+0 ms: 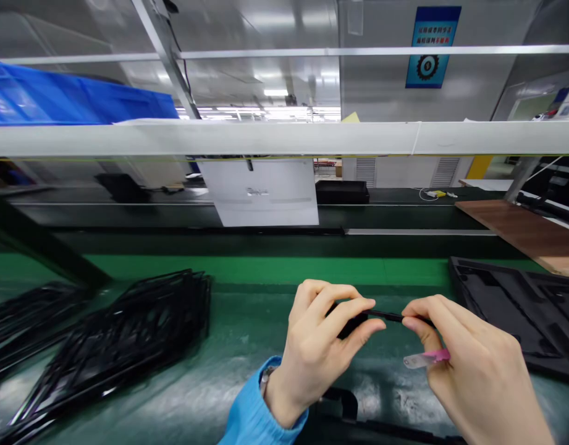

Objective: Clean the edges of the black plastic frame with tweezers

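Between my two hands runs a thin black strip-like part (385, 315), held level above the bench. My left hand (319, 340), in a blue sleeve, pinches it near its left end, and a darker bit shows behind the fingers. The thumb and forefinger of my right hand (464, 352) grip the other end. Tucked in the right hand's lower fingers is a small pick-like tool (425, 358) with a pink part and a clear flat tip. Under the hands, at the bottom edge, lies a black frame-like part (342, 402), partly hidden.
Stacks of black frames (145, 327) lie at the left on the green bench (247, 315). A black tray (511, 315) is at the right, below a brown board (529, 232). A white sheet (265, 194) hangs from the shelf rail (265, 139); a blue bin (75, 96) sits above.
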Motion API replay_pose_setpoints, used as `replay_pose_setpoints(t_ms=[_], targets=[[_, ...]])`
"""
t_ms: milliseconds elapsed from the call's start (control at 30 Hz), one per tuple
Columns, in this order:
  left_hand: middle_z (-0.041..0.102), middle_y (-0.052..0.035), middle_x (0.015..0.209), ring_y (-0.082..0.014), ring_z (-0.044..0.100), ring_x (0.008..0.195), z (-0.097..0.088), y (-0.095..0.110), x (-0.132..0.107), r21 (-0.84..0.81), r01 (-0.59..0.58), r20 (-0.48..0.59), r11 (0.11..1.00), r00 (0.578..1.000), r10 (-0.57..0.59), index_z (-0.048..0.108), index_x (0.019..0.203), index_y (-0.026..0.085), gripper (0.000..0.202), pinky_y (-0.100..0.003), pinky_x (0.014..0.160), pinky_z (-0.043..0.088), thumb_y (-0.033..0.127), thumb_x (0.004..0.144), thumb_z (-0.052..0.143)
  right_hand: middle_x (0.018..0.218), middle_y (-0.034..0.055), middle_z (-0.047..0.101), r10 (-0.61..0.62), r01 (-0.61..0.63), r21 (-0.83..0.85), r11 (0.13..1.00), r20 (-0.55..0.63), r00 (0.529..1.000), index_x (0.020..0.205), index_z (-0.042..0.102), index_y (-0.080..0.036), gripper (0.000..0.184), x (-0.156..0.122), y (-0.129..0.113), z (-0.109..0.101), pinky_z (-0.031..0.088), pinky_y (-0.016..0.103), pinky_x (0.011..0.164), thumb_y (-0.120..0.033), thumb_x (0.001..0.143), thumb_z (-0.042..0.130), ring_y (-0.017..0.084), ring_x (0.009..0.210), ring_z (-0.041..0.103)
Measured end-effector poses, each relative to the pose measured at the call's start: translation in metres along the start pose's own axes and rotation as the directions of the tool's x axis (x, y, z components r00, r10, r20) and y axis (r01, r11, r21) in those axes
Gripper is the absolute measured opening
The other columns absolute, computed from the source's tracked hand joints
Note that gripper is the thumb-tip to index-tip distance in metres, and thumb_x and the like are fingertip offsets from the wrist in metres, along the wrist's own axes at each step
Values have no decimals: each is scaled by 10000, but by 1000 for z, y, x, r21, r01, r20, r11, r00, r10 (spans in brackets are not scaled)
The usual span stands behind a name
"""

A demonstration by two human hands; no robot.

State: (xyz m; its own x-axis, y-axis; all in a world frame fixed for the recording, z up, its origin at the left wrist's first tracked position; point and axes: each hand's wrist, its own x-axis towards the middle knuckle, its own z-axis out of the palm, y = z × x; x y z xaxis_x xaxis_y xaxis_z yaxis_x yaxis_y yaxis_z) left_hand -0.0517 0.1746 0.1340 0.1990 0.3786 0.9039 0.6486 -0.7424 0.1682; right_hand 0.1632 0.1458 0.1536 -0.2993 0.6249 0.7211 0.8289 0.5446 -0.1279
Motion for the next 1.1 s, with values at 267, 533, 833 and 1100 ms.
replay_pose_setpoints(t_ms=[267,533,833,1100], targets=[[725,-17,942,-165,554,876,1,6,0,-147,66,36,987,997,-61,707,1019,199,138,-326,804,478,73,964,716,816,-29,675,-9,9,9,1000,-3,1000,943,598,-239,157,0,-5,3,390,264,623,-113,1014,536,122,626,611],[678,-23,897,-166,599,869,0,-1,-2,-284,196,87,939,980,-178,619,941,198,142,-316,784,483,89,1028,591,810,-35,668,85,-89,69,994,62,994,925,579,-243,175,3,-8,4,378,281,626,-119,1029,512,121,619,614],[700,-22,911,-155,633,880,-4,-5,-1,-464,262,199,846,962,-189,606,946,208,141,-297,785,529,136,1060,564,804,-25,674,114,-126,94,988,121,986,914,572,-249,191,1,-7,2,398,277,601,-104,1009,492,128,600,604],[687,-16,907,-145,618,860,-6,-8,-1,-479,289,288,829,944,-163,600,965,208,138,-289,789,526,141,1073,546,769,-38,649,61,-77,101,992,155,986,908,559,-256,216,5,-5,0,410,247,517,-68,975,475,119,552,576]])
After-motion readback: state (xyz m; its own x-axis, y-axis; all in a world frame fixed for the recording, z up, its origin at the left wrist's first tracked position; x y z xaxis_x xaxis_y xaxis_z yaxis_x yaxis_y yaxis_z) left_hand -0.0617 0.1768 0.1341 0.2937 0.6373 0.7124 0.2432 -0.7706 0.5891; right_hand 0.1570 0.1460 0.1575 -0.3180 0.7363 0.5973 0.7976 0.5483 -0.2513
